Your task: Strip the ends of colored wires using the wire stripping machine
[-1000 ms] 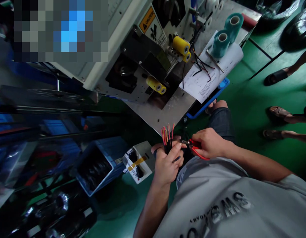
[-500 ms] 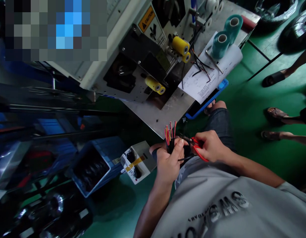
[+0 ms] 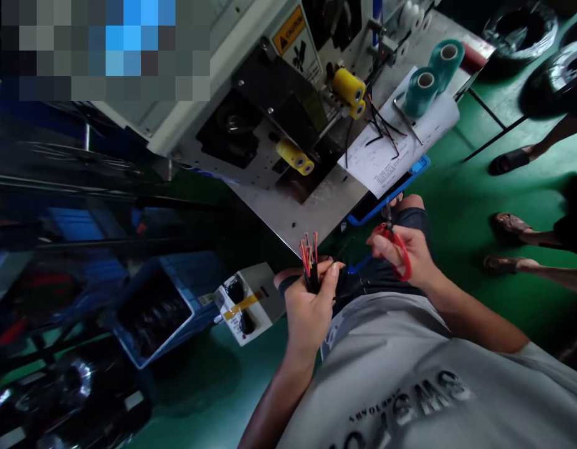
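Note:
My left hand (image 3: 311, 299) is closed around a bundle of black cables (image 3: 311, 274). Their stripped ends stick up above the fist, showing red, yellow and other thin coloured wires. In my right hand (image 3: 412, 252) are red-handled cutting pliers (image 3: 401, 252), their dark jaws pointing up and away from me. The pliers are apart from the bundle, to its right. Both hands are in front of my lap, below the corner of the metal machine table (image 3: 288, 215). My palm and fingers hide the lower part of the cables.
A machine with a caution label (image 3: 291, 34) and yellow rollers (image 3: 349, 87) stands ahead. On its table lie paper (image 3: 382, 165), loose wires and green film rolls (image 3: 419, 93). A white box (image 3: 244, 305) and blue crate (image 3: 164, 312) are at left. Other people's feet (image 3: 510, 161) show at right.
My right hand has moved the pliers away from the cable bundle, to the right and up, and turned them upward. The left hand still holds the cables, slightly farther left in view.

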A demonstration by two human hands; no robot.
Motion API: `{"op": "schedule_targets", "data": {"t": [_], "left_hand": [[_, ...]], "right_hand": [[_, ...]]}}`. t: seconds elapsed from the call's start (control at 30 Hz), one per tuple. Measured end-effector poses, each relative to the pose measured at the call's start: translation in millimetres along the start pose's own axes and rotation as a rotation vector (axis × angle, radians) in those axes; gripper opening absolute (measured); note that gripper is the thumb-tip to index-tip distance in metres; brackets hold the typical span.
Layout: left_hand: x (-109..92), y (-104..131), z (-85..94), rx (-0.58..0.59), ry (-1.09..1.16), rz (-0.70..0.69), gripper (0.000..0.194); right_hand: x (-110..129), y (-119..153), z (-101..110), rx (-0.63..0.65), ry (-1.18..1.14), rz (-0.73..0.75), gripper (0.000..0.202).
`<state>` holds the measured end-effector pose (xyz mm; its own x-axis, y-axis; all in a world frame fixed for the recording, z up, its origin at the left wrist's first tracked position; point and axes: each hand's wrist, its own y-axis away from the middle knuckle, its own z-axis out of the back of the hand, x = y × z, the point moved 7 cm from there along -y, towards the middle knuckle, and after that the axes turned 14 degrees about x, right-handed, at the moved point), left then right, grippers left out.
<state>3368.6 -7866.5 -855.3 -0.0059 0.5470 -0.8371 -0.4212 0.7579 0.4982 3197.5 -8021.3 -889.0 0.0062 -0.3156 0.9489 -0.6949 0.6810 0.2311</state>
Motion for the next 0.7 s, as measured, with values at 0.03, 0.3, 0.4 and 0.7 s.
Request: {"op": "schedule_targets", "data": {"t": [0.03,0.3,0.4,0.7], "left_hand": [[-1,0,-2.0,0.006,-0.012,-0.004,0.043],[2,2,-12.9,0.102,0.008,-0.012,0.042],[-2,3,-15.8,0.135,-0.022,-0.062,0.038],[-17,5,-14.4,0.136,-0.173,-0.183,0.025]], "right_hand": [[-1,0,-16,0.032,-0.036,-0.009,0.048],[-14,-15,-41,0.137,-0.348,-0.100,0.049],[-24,-15,-42,0.158,-0.442,-0.152,0.050],[-38,-16,-65,0.307,-0.642,-0.314,0.053]]}}
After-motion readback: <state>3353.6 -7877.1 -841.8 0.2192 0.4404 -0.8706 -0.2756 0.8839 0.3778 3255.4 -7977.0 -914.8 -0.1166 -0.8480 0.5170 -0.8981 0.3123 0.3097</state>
